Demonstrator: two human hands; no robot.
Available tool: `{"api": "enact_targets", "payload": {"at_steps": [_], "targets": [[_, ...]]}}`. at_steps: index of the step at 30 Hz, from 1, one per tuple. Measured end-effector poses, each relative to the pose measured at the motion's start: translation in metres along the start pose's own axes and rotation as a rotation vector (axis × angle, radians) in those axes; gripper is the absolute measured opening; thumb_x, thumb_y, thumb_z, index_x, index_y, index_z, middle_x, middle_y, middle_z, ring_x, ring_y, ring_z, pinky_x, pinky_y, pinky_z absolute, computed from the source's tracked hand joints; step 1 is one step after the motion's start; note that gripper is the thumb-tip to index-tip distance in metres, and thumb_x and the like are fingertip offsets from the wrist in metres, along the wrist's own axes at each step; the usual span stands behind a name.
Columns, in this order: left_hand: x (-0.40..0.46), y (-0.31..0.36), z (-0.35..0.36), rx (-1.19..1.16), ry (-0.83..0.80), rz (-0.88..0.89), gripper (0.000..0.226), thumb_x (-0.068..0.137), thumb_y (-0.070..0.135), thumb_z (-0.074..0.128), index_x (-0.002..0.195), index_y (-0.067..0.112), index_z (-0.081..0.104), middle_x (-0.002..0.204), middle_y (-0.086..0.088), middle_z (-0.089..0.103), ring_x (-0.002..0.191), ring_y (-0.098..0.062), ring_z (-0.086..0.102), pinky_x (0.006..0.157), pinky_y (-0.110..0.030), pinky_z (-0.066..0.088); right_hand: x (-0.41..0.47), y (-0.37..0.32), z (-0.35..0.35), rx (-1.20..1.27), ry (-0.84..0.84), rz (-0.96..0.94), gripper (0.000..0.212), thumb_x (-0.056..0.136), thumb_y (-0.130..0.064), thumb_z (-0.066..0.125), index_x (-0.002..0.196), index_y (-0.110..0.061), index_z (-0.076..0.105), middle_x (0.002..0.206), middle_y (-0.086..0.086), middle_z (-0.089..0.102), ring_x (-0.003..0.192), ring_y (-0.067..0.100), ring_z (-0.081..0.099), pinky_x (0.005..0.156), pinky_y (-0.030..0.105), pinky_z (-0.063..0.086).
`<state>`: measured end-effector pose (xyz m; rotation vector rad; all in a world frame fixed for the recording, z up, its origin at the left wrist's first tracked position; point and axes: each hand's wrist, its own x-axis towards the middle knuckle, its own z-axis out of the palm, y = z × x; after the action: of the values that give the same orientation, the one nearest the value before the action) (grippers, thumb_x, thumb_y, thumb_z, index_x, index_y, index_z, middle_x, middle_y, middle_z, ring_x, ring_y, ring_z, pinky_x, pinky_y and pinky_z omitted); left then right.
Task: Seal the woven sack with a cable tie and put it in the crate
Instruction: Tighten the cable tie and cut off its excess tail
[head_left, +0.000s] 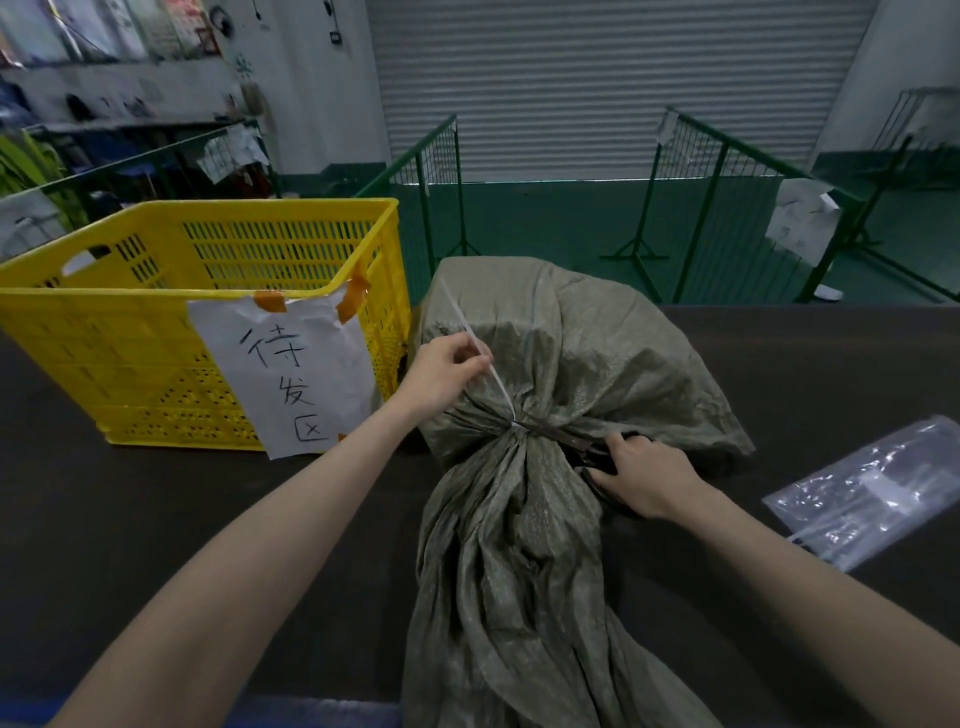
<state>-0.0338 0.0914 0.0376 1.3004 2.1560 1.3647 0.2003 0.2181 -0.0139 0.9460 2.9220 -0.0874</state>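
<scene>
Sack (519, 545) neck cinched, left hand (447, 371) pinching the tie (480, 348) tail, right hand (641, 480) gripping scissors (592, 457); crate (156, 291) at 10 o'clock waits.

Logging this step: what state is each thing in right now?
Woven sack: on the table, neck cinched.
Cable tie: looped round the neck, tail pulled taut.
Left hand: pinching the tail.
Right hand: gripping scissors at the tie.
Crate: empty as far as visible.
Plastic bag: lying flat.

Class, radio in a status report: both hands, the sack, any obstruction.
Left hand pulling cable tie tail. Right hand on scissors at cinched neck. Sack on table, beside yellow crate. Nothing blocking.
</scene>
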Motion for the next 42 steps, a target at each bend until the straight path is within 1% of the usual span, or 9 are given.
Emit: {"api": "enact_targets", "payload": {"at_steps": [6,10,16,22,26,29,35,39,42], "targets": [[0.001,-0.005,-0.004,-0.12,-0.018,-0.053,0.011,0.091,0.006,0.058,0.084,0.011,0.064,0.079,-0.006,0.069,0.073,-0.015,0.064,0.074,-0.028,0.052,0.005,-0.004,-0.004,-0.206,0.037,-0.115,0.056,0.091,-0.061,0.033,0.114,-0.013,0.048,0.115,0.009,0.063,0.104,0.03,0.062,0.067,0.035,0.037],[0.0,-0.005,-0.006,-0.146,-0.022,-0.062,0.011,0.09,0.004,0.059,0.083,0.011,0.065,0.078,-0.008,0.069,0.075,-0.018,0.063,0.076,-0.031,0.052,0.006,-0.006,-0.003,-0.229,0.009,-0.135,0.054,0.093,-0.059,0.033,0.112,-0.01,0.049,0.114,0.009,0.063,0.103,0.03,0.062,0.071,0.037,0.043],[0.0,-0.002,-0.004,-0.167,-0.007,-0.077,0.009,0.091,0.004,0.057,0.087,0.007,0.065,0.078,-0.007,0.068,0.069,-0.012,0.062,0.063,-0.013,0.048,0.006,-0.01,-0.007,-0.247,0.005,-0.149,0.053,0.094,-0.055,0.034,0.11,-0.009,0.052,0.115,0.009,0.064,0.104,0.03,0.062,0.072,0.037,0.043],[-0.001,-0.002,-0.004,-0.181,-0.013,-0.079,0.013,0.092,0.006,0.057,0.084,0.013,0.064,0.081,-0.007,0.069,0.072,-0.013,0.064,0.066,-0.017,0.05,0.006,-0.011,-0.008,-0.235,0.003,-0.143,0.054,0.094,-0.055,0.034,0.112,-0.007,0.054,0.116,0.01,0.063,0.106,0.03,0.061,0.077,0.038,0.047],[-0.002,-0.004,-0.004,-0.193,-0.02,-0.081,0.011,0.091,0.006,0.057,0.085,0.011,0.065,0.081,-0.008,0.07,0.077,-0.017,0.065,0.078,-0.031,0.054,0.005,-0.01,-0.006,-0.251,0.026,-0.143,0.056,0.094,-0.057,0.033,0.109,-0.008,0.055,0.114,0.01,0.064,0.104,0.03,0.062,0.077,0.038,0.047],[-0.003,-0.004,-0.004,-0.202,-0.021,-0.088,0.011,0.091,0.006,0.058,0.086,0.011,0.066,0.081,-0.008,0.069,0.077,-0.017,0.065,0.08,-0.033,0.053,0.004,-0.01,-0.007,-0.274,0.034,-0.159,0.055,0.094,-0.056,0.033,0.109,-0.008,0.056,0.114,0.01,0.064,0.105,0.03,0.062,0.077,0.038,0.047],[-0.002,0.0,-0.003,-0.165,-0.024,-0.065,0.009,0.091,0.006,0.058,0.089,0.01,0.066,0.081,-0.006,0.069,0.074,-0.013,0.064,0.072,-0.023,0.051,0.006,-0.005,-0.008,-0.285,0.021,-0.174,0.054,0.094,-0.055,0.034,0.108,-0.008,0.056,0.113,0.01,0.064,0.103,0.03,0.062,0.077,0.039,0.048],[-0.003,0.009,-0.001,-0.121,-0.055,-0.009,0.008,0.09,0.005,0.058,0.091,0.006,0.065,0.079,-0.005,0.068,0.068,-0.002,0.062,0.066,-0.012,0.048,0.007,-0.002,0.0,-0.314,0.082,-0.179,0.056,0.093,-0.059,0.032,0.107,-0.01,0.054,0.11,0.009,0.066,0.099,0.03,0.065,0.073,0.037,0.048],[0.0,0.015,-0.002,-0.059,-0.108,0.045,0.006,0.091,0.007,0.059,0.09,0.008,0.065,0.079,-0.001,0.068,0.065,0.005,0.062,0.066,-0.011,0.047,0.011,0.001,0.001,-0.312,0.108,-0.19,0.057,0.092,-0.061,0.031,0.107,-0.01,0.053,0.11,0.009,0.066,0.099,0.029,0.065,0.069,0.034,0.045]]}}
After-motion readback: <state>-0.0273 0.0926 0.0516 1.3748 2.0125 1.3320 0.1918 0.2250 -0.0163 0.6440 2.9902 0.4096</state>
